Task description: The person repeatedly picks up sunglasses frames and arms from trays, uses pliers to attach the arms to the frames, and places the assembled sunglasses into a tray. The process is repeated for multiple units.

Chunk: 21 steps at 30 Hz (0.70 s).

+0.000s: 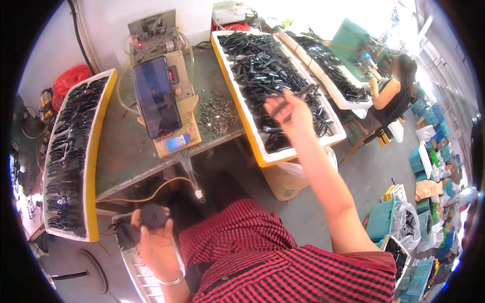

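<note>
Sitting at nine o'clock is a foam tray (pixel 94 156) of dark pieces (pixel 68 164), left hand (pixel 157 248) at half past seven clamped on a round black disc (pixel 153 216), right hand (pixel 292 115) at two o'clock clamped on black strips (pixel 279 108) above a strip-filled foam box (pixel 279 156).

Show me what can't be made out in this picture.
All in the head view:
Far side of the round black piece: turned from the camera.
How many black strips the right hand holds: blurred, partly covered by its fingers.
Floor of the white-and-yellow box beneath that hand: buried under a dark heap.
Small bits on the table: too small to identify.
</note>
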{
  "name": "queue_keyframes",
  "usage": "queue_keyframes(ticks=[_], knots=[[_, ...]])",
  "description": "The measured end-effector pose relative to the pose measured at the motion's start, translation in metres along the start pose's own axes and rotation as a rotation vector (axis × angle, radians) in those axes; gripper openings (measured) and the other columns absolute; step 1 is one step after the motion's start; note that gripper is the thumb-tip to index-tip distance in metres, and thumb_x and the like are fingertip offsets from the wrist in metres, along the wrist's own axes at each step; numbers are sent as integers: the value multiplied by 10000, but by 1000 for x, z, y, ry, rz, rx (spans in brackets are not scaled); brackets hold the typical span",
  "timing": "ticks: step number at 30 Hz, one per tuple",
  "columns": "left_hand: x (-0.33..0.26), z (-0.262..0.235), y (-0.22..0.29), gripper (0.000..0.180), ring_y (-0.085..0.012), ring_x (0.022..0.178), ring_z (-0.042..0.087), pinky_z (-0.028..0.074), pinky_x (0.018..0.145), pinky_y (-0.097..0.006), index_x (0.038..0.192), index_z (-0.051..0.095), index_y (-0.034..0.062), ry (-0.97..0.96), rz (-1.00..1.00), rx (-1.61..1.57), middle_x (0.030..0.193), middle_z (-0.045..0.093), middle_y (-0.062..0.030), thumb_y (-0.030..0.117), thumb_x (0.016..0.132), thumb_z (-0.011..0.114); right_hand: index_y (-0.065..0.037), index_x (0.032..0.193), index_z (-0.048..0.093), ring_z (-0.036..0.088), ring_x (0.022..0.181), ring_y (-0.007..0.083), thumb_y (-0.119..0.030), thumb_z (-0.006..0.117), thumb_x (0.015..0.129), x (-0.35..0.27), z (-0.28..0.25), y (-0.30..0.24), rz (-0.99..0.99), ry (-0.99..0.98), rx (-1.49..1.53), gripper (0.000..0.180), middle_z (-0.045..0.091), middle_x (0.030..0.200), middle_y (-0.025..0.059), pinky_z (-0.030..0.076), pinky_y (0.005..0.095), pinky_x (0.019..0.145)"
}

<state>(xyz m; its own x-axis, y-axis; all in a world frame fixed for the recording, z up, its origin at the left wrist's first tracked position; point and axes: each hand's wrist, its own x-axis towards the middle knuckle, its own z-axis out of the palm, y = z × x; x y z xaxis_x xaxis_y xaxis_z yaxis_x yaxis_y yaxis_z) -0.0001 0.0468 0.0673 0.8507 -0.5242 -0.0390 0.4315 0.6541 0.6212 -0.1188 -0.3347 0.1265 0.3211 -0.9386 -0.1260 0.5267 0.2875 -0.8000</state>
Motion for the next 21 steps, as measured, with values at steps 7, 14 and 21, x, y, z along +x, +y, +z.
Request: queue_keyframes(ticks=[7, 14, 21], knots=[[-10, 4, 3, 386, -329, 1078, 612, 534, 885, -446, 1333, 431, -4, 34, 103, 210, 1221, 575, -195, 148, 979, 418, -9, 1262, 474, 620, 934, 260, -90, 596, 903, -68, -19, 19, 225, -268, -244, 388, 617, 1011, 118, 526, 404, 827], [-9, 30, 10, 306, -324, 1062, 616, 555, 876, -461, 1257, 460, -55, 2, 45, 422, 1187, 549, -187, 67, 995, 358, -98, 1118, 666, 560, 865, 278, -117, 770, 611, -169, 11, 51, -824, -987, -1367, 518, 588, 933, 71, 451, 387, 773], [-4, 38, 6, 312, -299, 1063, 622, 564, 869, -440, 1265, 450, -68, -2, 41, 456, 1190, 550, -172, 49, 993, 351, -107, 1126, 665, 555, 875, 259, -145, 767, 618, -159, 16, 53, -904, -1092, -1436, 520, 576, 939, 62, 429, 386, 771]])
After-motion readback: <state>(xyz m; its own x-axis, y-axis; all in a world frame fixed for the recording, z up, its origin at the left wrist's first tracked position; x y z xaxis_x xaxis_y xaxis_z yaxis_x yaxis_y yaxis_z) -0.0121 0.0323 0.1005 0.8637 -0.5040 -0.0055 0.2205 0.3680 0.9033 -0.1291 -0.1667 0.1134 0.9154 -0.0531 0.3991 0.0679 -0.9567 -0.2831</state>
